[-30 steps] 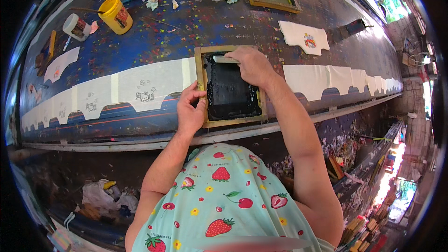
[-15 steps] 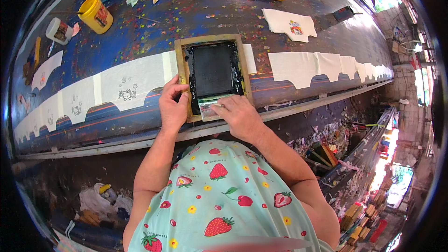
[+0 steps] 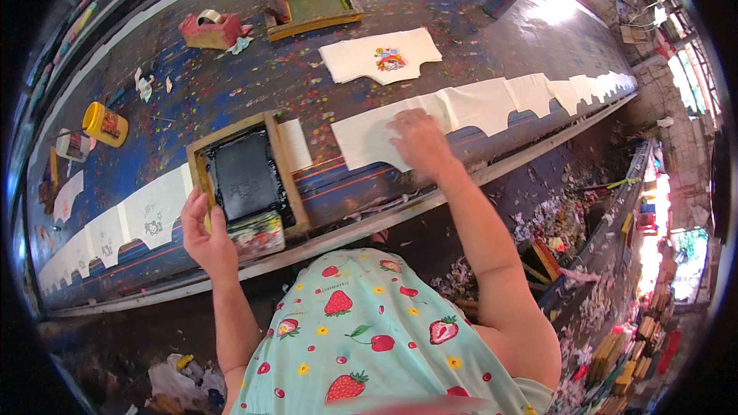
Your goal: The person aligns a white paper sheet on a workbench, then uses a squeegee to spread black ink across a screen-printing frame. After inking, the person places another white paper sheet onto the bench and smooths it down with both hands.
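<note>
Squeegee (image 3: 257, 237) lying crosswise at the near end of the wooden frame (image 3: 285, 167), neither hand on it, and the left hand (image 3: 209, 240) is the nearer one, just by the frame's left rail, fingers and thumb parted with nothing between them! Long axis of that frame runs away from the body, far end tipped left, while off to its right the right hand (image 3: 420, 144) is palm-down over the white cloth (image 3: 357, 144), fingers loosely spread, fingertip pressure impossible to tell. Beyond, up and right of the frame, sits the printed cloth (image 3: 355, 55).
</note>
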### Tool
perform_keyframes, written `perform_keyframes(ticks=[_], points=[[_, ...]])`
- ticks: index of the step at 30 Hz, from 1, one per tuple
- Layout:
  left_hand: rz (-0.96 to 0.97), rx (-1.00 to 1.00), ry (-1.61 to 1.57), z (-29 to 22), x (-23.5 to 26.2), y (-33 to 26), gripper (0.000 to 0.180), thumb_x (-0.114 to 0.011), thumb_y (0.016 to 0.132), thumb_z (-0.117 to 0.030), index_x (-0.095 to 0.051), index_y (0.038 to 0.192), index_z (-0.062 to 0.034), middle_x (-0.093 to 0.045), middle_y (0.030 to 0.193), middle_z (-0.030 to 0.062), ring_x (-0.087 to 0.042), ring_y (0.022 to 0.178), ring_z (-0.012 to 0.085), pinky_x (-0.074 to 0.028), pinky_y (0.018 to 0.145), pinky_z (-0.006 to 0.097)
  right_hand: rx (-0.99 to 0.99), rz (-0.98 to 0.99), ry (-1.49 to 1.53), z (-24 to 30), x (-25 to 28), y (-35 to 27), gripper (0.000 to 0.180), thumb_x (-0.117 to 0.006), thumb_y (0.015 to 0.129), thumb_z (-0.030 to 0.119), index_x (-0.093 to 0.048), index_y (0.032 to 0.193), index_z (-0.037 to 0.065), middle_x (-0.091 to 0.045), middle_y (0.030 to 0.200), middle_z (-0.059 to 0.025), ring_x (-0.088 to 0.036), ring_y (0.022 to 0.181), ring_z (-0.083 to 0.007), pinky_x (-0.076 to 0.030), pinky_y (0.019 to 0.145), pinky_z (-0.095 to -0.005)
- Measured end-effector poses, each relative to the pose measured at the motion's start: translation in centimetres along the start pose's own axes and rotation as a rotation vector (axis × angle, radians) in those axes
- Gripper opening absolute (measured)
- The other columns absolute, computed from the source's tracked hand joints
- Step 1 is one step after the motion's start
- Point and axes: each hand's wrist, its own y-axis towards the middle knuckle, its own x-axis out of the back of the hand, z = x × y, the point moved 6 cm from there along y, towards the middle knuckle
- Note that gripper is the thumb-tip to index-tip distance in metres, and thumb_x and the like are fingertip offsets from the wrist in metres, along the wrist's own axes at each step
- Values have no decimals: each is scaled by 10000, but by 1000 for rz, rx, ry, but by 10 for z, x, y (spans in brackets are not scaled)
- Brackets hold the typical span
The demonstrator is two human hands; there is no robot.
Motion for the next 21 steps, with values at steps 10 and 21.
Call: perform_keyframes(ticks=[10,21], points=[[468,-354,66,-114,-244,-101,264,-807,883,54,-799,1114,-75,-825,1189,98,-762,1095,327,-591,974,448,90,67,-160,-166,-4,48,231,-808,952,247,-780,1133,106,-697,1317,-141,-617,1321,-383,-525,1084,-558],[463,-503,405,-119,-295,-71,442,-743,904,-1,-742,1340,-72,-740,1292,150,-672,1255,408,-507,1166,537,404,433,994,-52,66,-54,81,-805,904,61,-742,939,26,-757,893,-116,-742,843,-284,-569,795,-398]])
